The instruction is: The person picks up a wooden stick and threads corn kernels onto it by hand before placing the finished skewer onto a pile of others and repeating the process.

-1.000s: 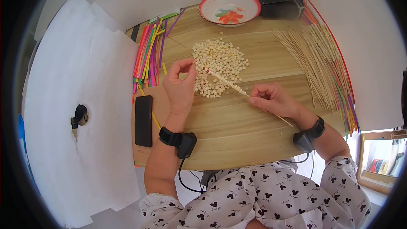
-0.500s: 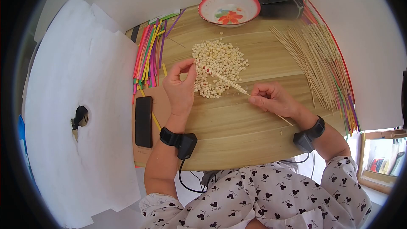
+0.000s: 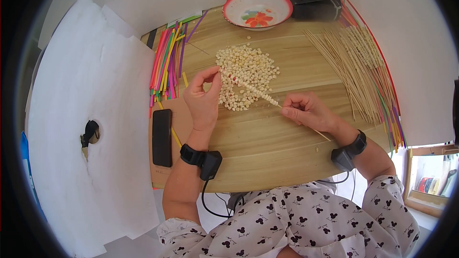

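Note:
My right hand (image 3: 306, 112) is closed around the bare lower part of a thin wooden skewer (image 3: 320, 134), which slants up to the left. Pale corn kernels (image 3: 256, 91) are threaded in a row along it, with a few red pieces near the upper end. At that end my left hand (image 3: 203, 95) is closed, thumb and forefinger pinching what looks like a corn kernel at the skewer's tip; the fingers partly hide it. Behind the skewer, a heap of loose corn kernels (image 3: 253, 62) lies on the wooden table (image 3: 267, 148).
A red-rimmed enamel bowl (image 3: 234, 12) stands at the back beside a black box (image 3: 315, 2). Bare skewers (image 3: 339, 71) and filled skewers (image 3: 366, 50) lie right. At left are colourful strips (image 3: 167, 62) and a black phone (image 3: 162, 137) on cardboard (image 3: 179, 114). White panels flank the table.
Both hands and the skewer stay in nearly the same place. Only a very slight shift of the whole view shows.

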A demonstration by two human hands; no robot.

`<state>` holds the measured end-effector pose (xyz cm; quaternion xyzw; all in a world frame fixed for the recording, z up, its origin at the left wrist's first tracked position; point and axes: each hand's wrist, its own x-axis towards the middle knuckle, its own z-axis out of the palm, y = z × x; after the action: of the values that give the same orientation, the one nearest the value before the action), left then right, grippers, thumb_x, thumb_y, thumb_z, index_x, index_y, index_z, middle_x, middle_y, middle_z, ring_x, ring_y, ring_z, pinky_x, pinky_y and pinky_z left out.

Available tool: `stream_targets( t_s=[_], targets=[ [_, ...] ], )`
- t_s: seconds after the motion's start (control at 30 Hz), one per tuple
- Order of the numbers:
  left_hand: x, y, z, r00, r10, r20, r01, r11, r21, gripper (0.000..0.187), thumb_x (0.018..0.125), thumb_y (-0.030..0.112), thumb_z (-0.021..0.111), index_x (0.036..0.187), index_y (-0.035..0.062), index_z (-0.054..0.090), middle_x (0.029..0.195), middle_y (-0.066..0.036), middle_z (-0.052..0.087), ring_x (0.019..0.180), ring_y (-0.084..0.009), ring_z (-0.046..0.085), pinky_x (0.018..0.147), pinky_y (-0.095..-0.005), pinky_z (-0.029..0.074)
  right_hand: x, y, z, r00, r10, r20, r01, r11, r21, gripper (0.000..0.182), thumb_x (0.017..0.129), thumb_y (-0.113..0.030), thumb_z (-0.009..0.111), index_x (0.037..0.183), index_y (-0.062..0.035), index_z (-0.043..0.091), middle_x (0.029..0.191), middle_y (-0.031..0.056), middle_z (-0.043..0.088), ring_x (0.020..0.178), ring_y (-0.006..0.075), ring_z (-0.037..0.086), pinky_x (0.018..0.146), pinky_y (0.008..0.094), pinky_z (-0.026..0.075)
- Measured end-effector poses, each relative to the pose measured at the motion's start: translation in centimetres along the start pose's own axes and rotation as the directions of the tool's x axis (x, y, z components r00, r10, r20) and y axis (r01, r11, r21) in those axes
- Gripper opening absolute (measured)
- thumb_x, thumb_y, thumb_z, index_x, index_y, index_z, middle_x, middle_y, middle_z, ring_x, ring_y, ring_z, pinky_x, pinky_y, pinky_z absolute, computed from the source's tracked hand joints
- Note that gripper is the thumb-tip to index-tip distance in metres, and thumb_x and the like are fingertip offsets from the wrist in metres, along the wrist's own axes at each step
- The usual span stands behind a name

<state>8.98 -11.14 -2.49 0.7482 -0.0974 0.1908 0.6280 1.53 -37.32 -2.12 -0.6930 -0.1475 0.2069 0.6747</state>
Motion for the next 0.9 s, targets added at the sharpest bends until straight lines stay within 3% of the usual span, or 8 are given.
stream_targets(
  t_s=[0.47, 0.67, 0.73, 0.9],
  targets=[
    [-0.1, -0.5, 0.1, 1.000, 0.000, 0.001, 0.000, 1.000, -0.002, 0.017, 0.085, -0.002, 0.064, 0.101, -0.0018, 0.068, 0.086, -0.001, 0.067, 0.079, -0.0059, 0.058, 0.074, -0.0208, 0.047, 0.0, 0.2, 0.0, 1.000, -0.005, -0.014, 0.004, 0.999, -0.035, 0.024, 0.097, -0.020, 0.057, 0.079, -0.0069, 0.052, 0.063, -0.0085, 0.041, 0.056, 0.0000, 0.035, 0.048, 0.0192, 0.028],
    [-0.1, -0.8, 0.0, 1.000, 0.002, 0.030, -0.003, 0.999, 0.035, 0.018, 0.088, -0.001, 0.063, 0.106, -0.0017, 0.067, 0.096, -0.002, 0.066, 0.083, -0.0067, 0.058, 0.076, -0.0211, 0.046, 0.1, 0.0, 0.0, 1.000, -0.013, -0.018, 0.013, 1.000, -0.028, 0.023, 0.097, -0.020, 0.056, 0.079, -0.0073, 0.052, 0.063, -0.0085, 0.042, 0.055, 0.0000, 0.036, 0.048, 0.0189, 0.029],
    [0.0, -0.5, 0.1, 0.999, 0.006, 0.042, -0.004, 0.999, -0.049, 0.026, 0.088, -0.001, 0.062, 0.115, -0.0010, 0.062, 0.101, -0.003, 0.066, 0.085, -0.0074, 0.057, 0.078, -0.0215, 0.046, 0.2, -0.4, 0.1, 0.999, -0.028, -0.019, 0.027, 0.999, -0.040, 0.022, 0.097, -0.020, 0.056, 0.079, -0.0075, 0.053, 0.063, -0.0085, 0.042, 0.055, -0.0002, 0.036, 0.048, 0.0187, 0.029],
    [0.1, 0.9, 0.2, 0.999, 0.030, -0.019, -0.031, 0.998, -0.050, 0.037, 0.088, -0.001, 0.059, 0.124, 0.0005, 0.054, 0.106, -0.006, 0.065, 0.090, -0.0086, 0.056, 0.081, -0.0233, 0.046, -0.1, -1.1, 0.0, 0.997, -0.002, -0.071, 0.003, 1.000, 0.010, 0.021, 0.098, -0.022, 0.055, 0.082, -0.0085, 0.055, 0.062, -0.0078, 0.046, 0.054, -0.0003, 0.039, 0.048, 0.0184, 0.030]
  ],
)
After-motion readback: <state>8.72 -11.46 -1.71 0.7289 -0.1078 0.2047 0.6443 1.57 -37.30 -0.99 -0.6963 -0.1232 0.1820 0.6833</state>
